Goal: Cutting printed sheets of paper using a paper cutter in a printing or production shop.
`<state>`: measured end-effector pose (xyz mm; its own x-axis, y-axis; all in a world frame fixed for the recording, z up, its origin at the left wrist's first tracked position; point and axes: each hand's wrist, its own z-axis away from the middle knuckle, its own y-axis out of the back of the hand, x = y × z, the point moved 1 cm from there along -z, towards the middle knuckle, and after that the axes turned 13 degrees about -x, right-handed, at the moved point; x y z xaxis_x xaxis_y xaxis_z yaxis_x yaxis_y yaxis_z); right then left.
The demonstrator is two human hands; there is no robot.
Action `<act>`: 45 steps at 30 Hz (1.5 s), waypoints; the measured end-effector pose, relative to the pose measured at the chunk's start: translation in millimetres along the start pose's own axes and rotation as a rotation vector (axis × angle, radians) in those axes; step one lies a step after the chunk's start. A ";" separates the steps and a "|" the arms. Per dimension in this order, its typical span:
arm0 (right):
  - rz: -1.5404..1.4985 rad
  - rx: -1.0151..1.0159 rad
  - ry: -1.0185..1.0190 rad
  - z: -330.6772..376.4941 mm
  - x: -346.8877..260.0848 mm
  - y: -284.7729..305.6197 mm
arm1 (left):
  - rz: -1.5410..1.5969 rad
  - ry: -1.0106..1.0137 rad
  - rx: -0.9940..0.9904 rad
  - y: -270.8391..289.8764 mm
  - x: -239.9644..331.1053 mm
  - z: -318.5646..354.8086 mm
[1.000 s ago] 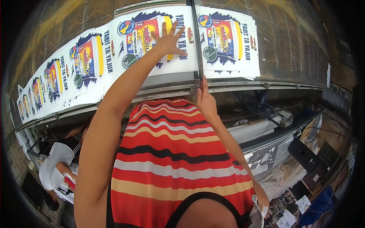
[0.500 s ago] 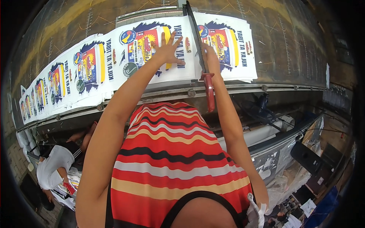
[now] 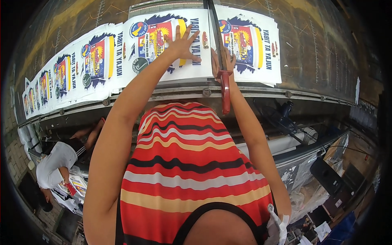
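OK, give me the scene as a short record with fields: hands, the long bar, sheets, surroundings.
Left hand: fingers spread, lying on a printed sheet; the hand is left of the bar
Right hand: under the bar, partly hidden; grip unclear
Long dark bar: passes above the right hand, red handle toward the person
Other sheets: a row to the left, a pile right of the bar
Surface: dark, marked table
Nearby: person in a white top, lower left
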<state>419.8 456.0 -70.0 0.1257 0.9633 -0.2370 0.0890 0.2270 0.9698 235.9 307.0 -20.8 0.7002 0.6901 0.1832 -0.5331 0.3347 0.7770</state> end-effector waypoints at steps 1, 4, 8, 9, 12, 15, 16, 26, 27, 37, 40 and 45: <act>-0.036 -0.053 -0.002 0.1 1.2 -2.0 | -0.001 0.003 0.004 -0.2 0.1 -0.8; 0.010 -0.059 -0.006 0.2 3.6 -4.7 | -0.010 0.001 0.003 -0.4 0.5 -1.8; 0.072 -0.095 -0.024 -1.1 5.0 -7.2 | -0.055 0.006 -0.002 -0.2 -1.3 -2.8; 0.092 -0.059 -0.002 -1.1 5.0 -6.7 | -0.049 0.001 0.005 -0.2 -1.7 -3.1; 0.023 -0.080 0.001 -5.6 7.1 -1.9 | -0.021 -0.020 0.010 -0.2 -2.1 -3.1; -0.426 -0.031 -0.139 -22.8 11.5 6.8 | -0.003 -0.032 0.026 -0.2 0.8 -2.2; -0.710 -0.054 -0.214 -29.8 12.4 8.6 | -0.004 -0.027 0.023 0.0 2.0 -1.9; -0.965 -0.047 -0.454 -60.8 29.8 24.4 | -0.016 -0.139 0.115 -5.2 -4.4 21.0; -0.887 -0.048 -0.439 -51.9 55.0 32.8 | -0.049 -0.135 0.111 -7.7 -12.1 24.4; -0.286 0.234 -0.574 -3.3 174.5 154.7 | -0.004 -0.042 0.197 -10.5 -60.8 11.6; -0.575 0.284 -0.350 6.7 51.3 216.7 | -0.055 0.004 0.219 -9.1 -48.7 1.2; -0.548 -0.020 -0.229 47.1 -132.4 250.3 | -0.030 -0.026 0.211 -6.3 -39.4 -4.4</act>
<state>472.0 378.5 201.4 0.2772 0.6503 -0.7073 0.1824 0.6872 0.7032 209.6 280.5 -35.6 0.7274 0.6645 0.1713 -0.4027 0.2113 0.8906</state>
